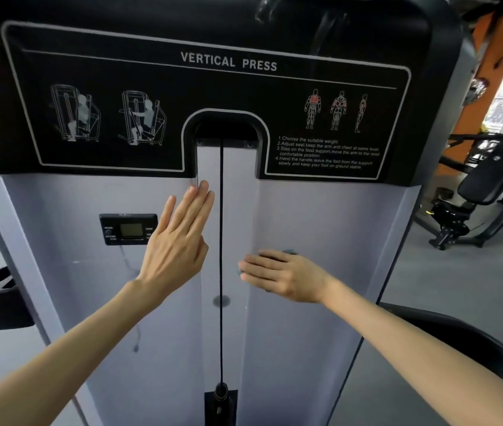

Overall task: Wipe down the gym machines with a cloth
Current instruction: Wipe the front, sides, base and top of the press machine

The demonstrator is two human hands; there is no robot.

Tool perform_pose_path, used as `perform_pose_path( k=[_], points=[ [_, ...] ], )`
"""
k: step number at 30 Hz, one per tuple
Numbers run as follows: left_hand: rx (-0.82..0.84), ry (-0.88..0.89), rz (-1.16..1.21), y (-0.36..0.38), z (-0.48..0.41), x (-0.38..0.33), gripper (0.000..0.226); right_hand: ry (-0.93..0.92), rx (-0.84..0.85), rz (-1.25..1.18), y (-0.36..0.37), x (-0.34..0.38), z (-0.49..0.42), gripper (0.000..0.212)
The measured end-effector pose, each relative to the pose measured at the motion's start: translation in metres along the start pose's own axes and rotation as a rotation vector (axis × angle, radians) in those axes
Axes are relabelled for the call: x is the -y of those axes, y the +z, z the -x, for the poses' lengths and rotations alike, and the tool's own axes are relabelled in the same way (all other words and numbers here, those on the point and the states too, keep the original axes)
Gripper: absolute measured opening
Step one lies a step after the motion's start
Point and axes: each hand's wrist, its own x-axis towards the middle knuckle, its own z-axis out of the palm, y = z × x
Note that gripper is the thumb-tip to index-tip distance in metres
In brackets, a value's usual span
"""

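**Cloth (289, 251) pressed to the vertical press, wiping under way**

We find the cloth almost wholly hidden under our right hand (284, 276). Only small grey-blue bits of it peep out past the knuckles and beside the fingertips. It lies flat against the right half of the grey shroud (320, 216) of the vertical press, just right of the black cable (221, 241) that runs down the centre channel.

We judge the wiping to be in mid-course. The cloth sits about halfway down the shroud, and nothing on the surface tells us which parts are already clean. We see no wet trace or streak, so we cannot say how much is done. As far as we can judge, the black instruction placard (207, 96) above, the small display (128, 230) on the left half and the lower shroud may all remain. The other machine (483, 186) at the far right would follow, since the task speaks of machines in the plural.

Our right hand lies flat with its fingers stretched out, pointing left towards the cable. It presses the cloth to the panel rather than clutching it. Our left hand (179, 232) is likewise flat and open, fingers straight and close together. It holds nothing and rests on the shroud at the left edge of the channel. Its fingertips reach nearly to the lower edge of the placard, and we take it to be bracing us
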Motion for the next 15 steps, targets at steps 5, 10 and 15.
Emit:
perform_pose_path(
  k=[5, 10, 15],
  points=[
    [-0.021, -0.001, -0.006, 0.004, -0.001, 0.000, 0.076, 0.164, -0.183, 0.187, -0.041, -0.050, -0.029, 0.044],
    [-0.048, -0.005, -0.017, 0.010, 0.000, -0.001, 0.075, 0.483, -0.324, 0.102, -0.049, -0.044, -0.056, 0.038],
    [-0.030, 0.033, -0.014, 0.007, 0.000, 0.005, 0.075, 0.204, 0.042, 0.031, -0.009, 0.009, -0.026, 0.034]
  ],
)
